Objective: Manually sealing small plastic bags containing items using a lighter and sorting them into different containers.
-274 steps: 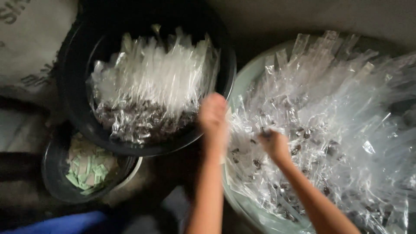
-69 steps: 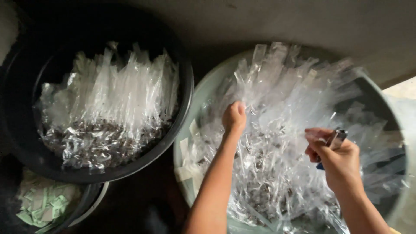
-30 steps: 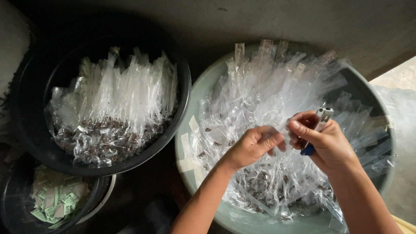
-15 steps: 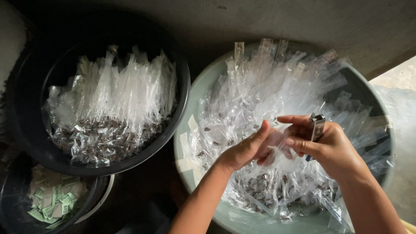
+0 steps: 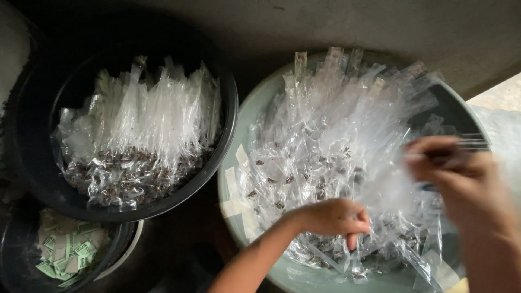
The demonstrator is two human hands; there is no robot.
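Observation:
My left hand (image 5: 332, 217) is curled in a fist over the pale green basin (image 5: 234, 163), pinching the lower end of a narrow clear bag (image 5: 386, 187). The bag slants up towards my right hand (image 5: 461, 182). That hand is motion-blurred at the basin's right side and is closed around a small metal tool (image 5: 468, 143) with a blue part. Under both hands lies a heap of clear bags (image 5: 331, 135), each with dark brown bits in its bottom.
A black tub (image 5: 225, 127) on the left holds several filled clear bags standing in rows. A smaller dark bowl (image 5: 120, 247) at the lower left holds small white and green paper sachets. A grey concrete wall runs behind the containers.
My hands were joined over the basin half a second ago and have since pulled apart. The left dropped lower, and the right swung out to the right with the tool.

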